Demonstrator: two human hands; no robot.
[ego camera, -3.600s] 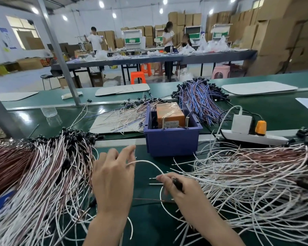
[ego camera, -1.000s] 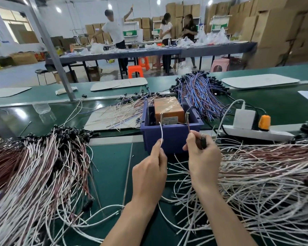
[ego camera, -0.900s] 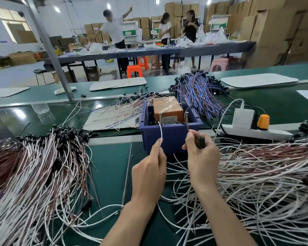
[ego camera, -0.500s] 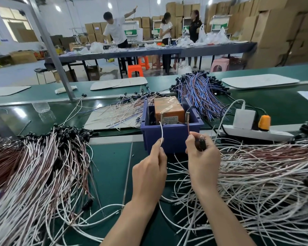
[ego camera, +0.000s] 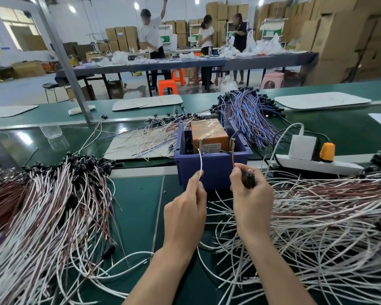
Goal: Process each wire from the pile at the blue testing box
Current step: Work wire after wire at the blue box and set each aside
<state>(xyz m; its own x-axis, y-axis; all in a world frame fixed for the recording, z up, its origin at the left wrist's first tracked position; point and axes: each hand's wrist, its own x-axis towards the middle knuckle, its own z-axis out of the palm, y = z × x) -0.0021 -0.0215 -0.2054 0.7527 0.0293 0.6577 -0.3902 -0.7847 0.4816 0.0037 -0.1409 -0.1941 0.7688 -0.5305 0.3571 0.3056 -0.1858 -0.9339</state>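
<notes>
Two hands work just in front of the blue box (ego camera: 213,170). The left hand (ego camera: 185,210) keeps a narrow grip: thumb and forefinger pinch a white wire (ego camera: 200,164), which runs upward to the left metal post (ego camera: 200,143) at the near edge of the box. The right hand (ego camera: 252,199) pinches a brown wire (ego camera: 233,158) the same way, its tip up at the right metal post (ego camera: 233,143); its other fingers curl round a black connector (ego camera: 250,179). Whether either tip actually touches its post cannot be told. An orange unit (ego camera: 208,134) sits inside the box behind the posts. The box stands on the green bench (ego camera: 139,205). A loose pile of white and brown wires (ego camera: 328,216) lies right of the hands, and a second pile (ego camera: 42,205) lies left. Behind the box lies a bundle of blue wires (ego camera: 249,115). A white power strip (ego camera: 317,165) lies to the right of the box.
</notes>
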